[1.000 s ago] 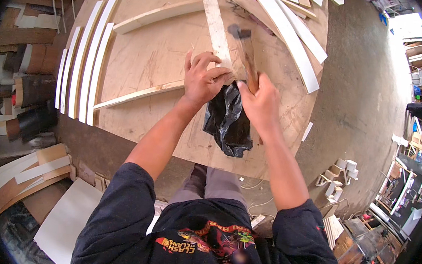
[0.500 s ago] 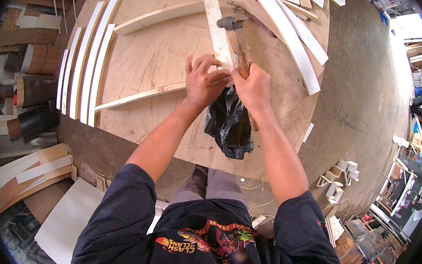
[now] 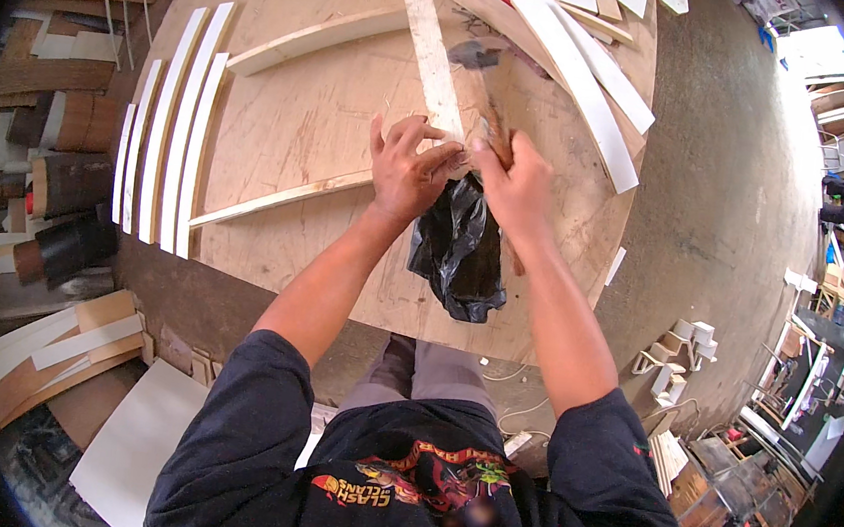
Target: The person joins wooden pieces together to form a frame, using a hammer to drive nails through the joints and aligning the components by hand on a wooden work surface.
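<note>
My left hand [image 3: 408, 167] presses with arched fingers on the near end of a pale wooden strip [image 3: 433, 59] that lies on the round plywood tabletop [image 3: 292, 142]. My right hand [image 3: 515, 179] is right beside it, their fingertips touching, closed around the wooden handle of a hammer [image 3: 485, 93]. The hammer's dark head points away from me, next to the strip. Below both hands, a crumpled black plastic bag [image 3: 460, 252] lies on the table. Anything small pinched between the fingers is too hidden to tell.
Several curved white slats [image 3: 168, 121] lie along the table's left side, and two longer slats [image 3: 584, 77] at its far right. A thin batten [image 3: 282, 196] and another strip [image 3: 316, 38] cross the tabletop. Wood offcuts and panels [image 3: 43, 351] are piled on the floor at left.
My right hand has moved up and left to meet my left hand at the strip's end. The hammer shifted slightly with it. The left hand stayed on the strip.
</note>
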{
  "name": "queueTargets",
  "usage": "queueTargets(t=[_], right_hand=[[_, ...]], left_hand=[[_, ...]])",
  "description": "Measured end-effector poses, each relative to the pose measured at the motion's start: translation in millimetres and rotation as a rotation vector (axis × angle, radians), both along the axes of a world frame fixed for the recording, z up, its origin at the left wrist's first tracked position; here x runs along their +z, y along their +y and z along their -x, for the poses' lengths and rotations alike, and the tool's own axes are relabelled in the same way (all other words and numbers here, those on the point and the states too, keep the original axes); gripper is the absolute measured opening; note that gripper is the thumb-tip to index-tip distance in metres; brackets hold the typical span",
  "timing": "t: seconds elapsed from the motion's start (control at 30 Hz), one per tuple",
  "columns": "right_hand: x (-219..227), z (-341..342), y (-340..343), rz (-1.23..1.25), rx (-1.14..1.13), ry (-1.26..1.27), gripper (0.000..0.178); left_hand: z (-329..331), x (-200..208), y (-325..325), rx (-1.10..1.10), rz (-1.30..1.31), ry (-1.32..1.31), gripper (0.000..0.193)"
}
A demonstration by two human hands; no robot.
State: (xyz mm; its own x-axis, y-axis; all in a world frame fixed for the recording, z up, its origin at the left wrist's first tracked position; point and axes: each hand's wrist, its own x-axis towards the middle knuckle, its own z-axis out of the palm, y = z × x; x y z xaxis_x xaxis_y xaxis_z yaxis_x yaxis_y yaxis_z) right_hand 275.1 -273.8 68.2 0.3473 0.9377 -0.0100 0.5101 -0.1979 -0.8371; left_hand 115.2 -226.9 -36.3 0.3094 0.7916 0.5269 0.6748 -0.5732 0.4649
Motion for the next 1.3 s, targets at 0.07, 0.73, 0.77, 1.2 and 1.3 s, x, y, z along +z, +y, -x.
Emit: queueTargets(t=[0.07,0.73,0.77,1.2,1.3], right_hand=[[4.7,-3.7,-16.8,-0.045,0.015,0.007,0.038],[38.9,-11.5,-87.6,0.118,0.185,-0.132,0.062],[40.8,-11.1,-87.9,0.086,0.180,-0.128,0.063],[38.2,-6.9,-92.8,0.071,0.181,-0.213,0.062],[44.0,-6.4,-87.0,0.311,0.181,-0.204,0.063]], left_hand=[[4.8,1.9,-0.3,-0.031,0.006,0.000,0.019],[3.1,8.9,-2.6,-0.043,-0.014,0.002,0.017],[3.1,8.1,-2.3,-0.036,-0.028,0.010,0.016],[3.7,3.7,-1.3,-0.051,-0.030,0.010,0.017],[4.7,5.1,-0.6,-0.052,-0.021,0.011,0.017]])
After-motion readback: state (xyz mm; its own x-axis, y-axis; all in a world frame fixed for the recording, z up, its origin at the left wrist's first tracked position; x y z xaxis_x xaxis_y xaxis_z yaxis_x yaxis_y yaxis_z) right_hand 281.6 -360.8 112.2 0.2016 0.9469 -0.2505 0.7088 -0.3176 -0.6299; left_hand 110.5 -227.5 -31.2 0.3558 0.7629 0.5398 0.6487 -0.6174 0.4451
